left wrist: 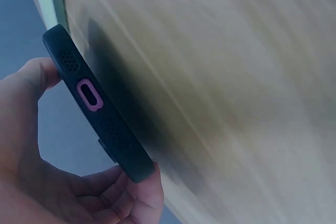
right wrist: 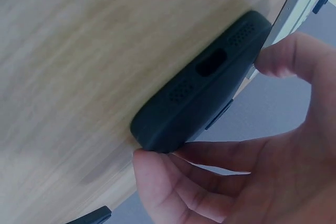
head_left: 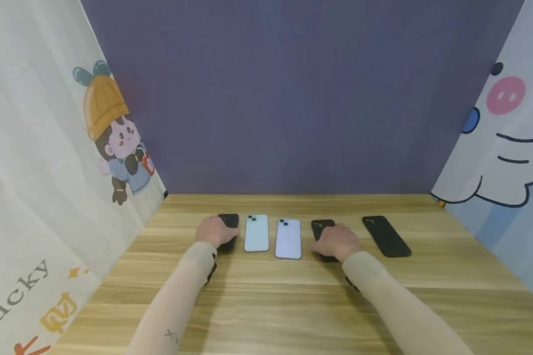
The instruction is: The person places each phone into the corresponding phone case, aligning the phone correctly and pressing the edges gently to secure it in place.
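Note:
My left hand holds a black phone case by its two long sides, thumb on one and fingers on the other. In the left wrist view, that case shows a pink-rimmed port opening on its end, with a shadow on the wood beneath. Another black phone case is pinched across its width by my right hand. Its end has a dark port slot between speaker holes, close over the wood in the right wrist view. Whether a phone sits inside either case, I cannot tell.
Between the hands lie a pale blue-white phone and a lavender phone, camera sides up. Right of my right hand rests a third black case, slightly slanted. A dark panel stands behind the wooden table; printed cloths hang at both sides.

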A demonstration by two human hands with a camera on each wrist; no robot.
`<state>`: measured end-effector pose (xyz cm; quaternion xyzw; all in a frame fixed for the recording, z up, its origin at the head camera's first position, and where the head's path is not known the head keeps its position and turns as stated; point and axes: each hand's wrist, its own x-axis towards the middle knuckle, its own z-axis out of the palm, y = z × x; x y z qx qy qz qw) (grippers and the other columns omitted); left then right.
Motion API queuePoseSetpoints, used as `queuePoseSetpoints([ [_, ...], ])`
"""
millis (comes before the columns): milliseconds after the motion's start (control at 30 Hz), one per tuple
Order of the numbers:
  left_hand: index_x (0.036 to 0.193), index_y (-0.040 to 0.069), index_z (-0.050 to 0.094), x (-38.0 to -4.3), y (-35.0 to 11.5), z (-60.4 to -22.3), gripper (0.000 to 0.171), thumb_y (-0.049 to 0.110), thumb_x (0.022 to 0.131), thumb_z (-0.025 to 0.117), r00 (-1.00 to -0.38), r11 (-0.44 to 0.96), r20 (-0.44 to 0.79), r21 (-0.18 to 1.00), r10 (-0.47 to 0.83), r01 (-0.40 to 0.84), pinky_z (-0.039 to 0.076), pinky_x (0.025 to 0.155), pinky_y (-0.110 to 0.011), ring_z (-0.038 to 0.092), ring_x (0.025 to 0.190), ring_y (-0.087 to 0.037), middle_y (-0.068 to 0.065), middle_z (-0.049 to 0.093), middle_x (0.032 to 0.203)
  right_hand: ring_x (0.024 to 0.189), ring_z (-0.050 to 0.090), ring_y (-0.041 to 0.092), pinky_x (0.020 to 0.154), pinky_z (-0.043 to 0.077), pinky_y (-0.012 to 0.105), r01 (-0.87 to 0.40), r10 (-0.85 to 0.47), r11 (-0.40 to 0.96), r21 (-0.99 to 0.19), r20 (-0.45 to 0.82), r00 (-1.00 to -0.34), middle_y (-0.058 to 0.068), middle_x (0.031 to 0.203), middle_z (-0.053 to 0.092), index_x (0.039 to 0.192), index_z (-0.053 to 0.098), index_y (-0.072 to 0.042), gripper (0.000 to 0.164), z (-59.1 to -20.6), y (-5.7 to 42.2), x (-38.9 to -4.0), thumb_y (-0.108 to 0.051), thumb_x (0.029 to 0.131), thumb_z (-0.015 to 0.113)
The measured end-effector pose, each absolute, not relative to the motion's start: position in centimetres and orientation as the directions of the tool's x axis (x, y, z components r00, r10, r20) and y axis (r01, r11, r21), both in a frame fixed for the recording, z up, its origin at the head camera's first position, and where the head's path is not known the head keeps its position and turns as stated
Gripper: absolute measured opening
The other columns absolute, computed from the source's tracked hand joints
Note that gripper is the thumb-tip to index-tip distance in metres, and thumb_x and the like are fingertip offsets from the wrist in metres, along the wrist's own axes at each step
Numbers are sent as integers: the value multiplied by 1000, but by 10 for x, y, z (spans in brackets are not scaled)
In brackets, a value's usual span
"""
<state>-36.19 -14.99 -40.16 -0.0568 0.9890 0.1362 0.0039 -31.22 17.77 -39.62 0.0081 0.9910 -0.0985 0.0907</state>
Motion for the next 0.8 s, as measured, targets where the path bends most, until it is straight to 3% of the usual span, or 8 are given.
queuePoseSetpoints([
  [333,113,-6,71,-360,-158,-406,71,60,86,68,-989,956,-48,255,-138,-145,56,65,-44,65,79,-32,-24,67,105,94,56,39,61,52,43,27,-5,983,-182,-175,-985,39,130,51,91,73,-1,44,-398,176,-313,-43,87,60],
  [633,115,-9,70,-361,-154,-407,72,58,89,65,-990,964,-37,226,-134,-139,56,82,-52,62,104,-43,-32,59,121,97,56,41,63,52,45,29,-2,984,-173,-176,-984,41,133,47,95,74,1,47,-399,175,-314,-43,87,59],
  [800,125,-12,63,-363,-150,-407,76,56,93,61,-987,962,-81,227,-137,-152,52,92,-55,54,118,-48,-36,52,130,95,56,40,64,52,45,40,10,986,-163,-178,-984,40,132,48,100,73,3,51,-399,175,-313,-45,87,60],
])
